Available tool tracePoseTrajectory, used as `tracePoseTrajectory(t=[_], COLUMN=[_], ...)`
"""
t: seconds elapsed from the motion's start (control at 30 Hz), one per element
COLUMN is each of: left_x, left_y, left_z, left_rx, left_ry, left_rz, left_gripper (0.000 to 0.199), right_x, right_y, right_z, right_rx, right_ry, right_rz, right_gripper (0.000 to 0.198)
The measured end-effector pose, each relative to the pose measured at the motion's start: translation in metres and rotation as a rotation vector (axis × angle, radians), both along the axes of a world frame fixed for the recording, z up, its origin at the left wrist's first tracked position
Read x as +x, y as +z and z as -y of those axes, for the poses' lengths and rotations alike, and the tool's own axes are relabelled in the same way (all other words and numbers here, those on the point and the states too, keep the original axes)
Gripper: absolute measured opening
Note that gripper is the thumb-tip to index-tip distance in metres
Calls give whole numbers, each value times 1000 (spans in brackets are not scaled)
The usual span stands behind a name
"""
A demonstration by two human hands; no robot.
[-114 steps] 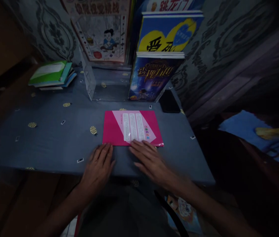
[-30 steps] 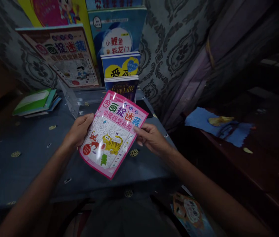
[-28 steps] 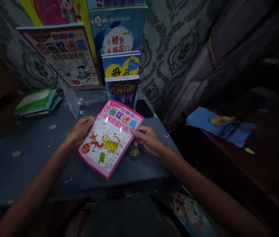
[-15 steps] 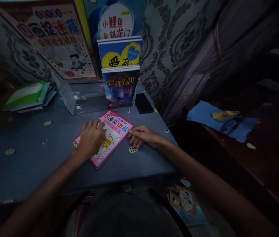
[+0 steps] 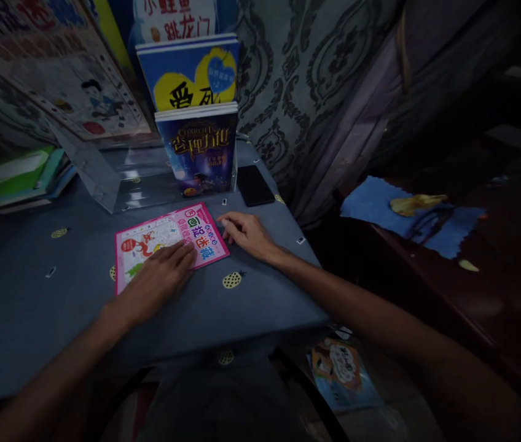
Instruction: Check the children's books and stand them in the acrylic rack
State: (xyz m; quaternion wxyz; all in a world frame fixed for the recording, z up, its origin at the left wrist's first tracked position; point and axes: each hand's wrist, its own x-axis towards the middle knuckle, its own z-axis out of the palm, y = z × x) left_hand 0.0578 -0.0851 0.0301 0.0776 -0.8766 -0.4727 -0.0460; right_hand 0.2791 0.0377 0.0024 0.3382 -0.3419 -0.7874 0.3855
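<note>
A pink-bordered picture book (image 5: 209, 236) lies flat on the table, its cover printed with coloured Chinese characters and cartoon animals. My left hand (image 5: 166, 270) rests palm down across the lower part of the cover, fingers stretched out. Part of the cover is hidden under it. At the book's right edge is my right hand (image 5: 246, 236), its fingers loosely bent and the fingertips beside or just touching that edge. I see nothing gripped in it.
Behind the book, a clear acrylic stand (image 5: 104, 184) holds upright books, among them a dark blue one (image 5: 203, 153). A black phone (image 5: 255, 185) lies right of the stand. Green books (image 5: 11, 175) are stacked left. Blue paper (image 5: 375, 205) lies on a surface to the right.
The pink book has turned clockwise, its title end now toward the right. My left hand has flattened on the cover. My right hand has shifted slightly along with the book's edge. The view has moved.
</note>
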Motion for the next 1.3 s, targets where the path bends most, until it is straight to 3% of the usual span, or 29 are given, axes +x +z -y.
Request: tracePoseTrajectory(t=[0.13,0.33,0.43,0.8,1.3], left_x=[7,32,31,30,30], left_y=[6,-5,-6,-1,-4], left_z=[-5,-15,-15,-13,-12], left_rx=[64,186,237,156,168], left_ry=[0,-18,-40,34,37], left_rz=[-19,-3,-4,119,102], left_gripper=[30,25,27,33,32], right_x=[2,14,18,29,31], right_y=[-4,0,4,15,15], right_z=[3,-1,-3,-4,-3], right_rx=[51,170,174,130,97], right_ry=[62,346,407,431,419], right_rz=[-58,-39,-18,51,66], right_gripper=[21,16,16,18,18])
